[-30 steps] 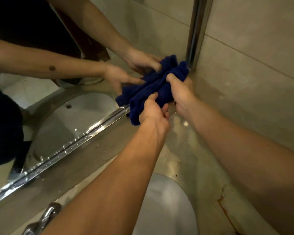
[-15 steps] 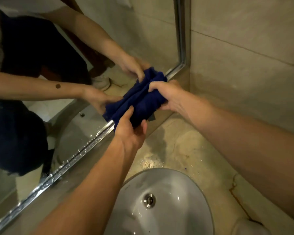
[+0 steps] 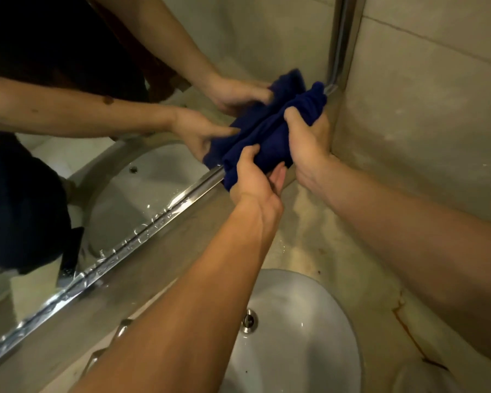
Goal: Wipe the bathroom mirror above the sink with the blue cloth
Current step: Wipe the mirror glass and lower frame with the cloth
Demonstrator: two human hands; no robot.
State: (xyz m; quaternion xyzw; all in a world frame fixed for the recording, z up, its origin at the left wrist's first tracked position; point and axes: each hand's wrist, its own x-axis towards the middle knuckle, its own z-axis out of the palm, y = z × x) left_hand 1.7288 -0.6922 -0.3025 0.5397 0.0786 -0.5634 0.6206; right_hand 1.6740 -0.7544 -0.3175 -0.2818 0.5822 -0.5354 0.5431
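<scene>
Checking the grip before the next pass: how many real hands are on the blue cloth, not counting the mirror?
2: the left hand grips the blue cloth at its lower end, the right hand at its upper end.

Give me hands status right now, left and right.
Left hand: grips the lower end of the blue cloth.
Right hand: grips the cloth's upper end, pressed at the mirror corner.

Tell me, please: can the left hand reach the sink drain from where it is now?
Probably yes, but not at once. The left hand grips the cloth at the mirror's lower corner. The drain lies uncovered below the left forearm, so nothing blocks it; the hand must first let go.
</scene>
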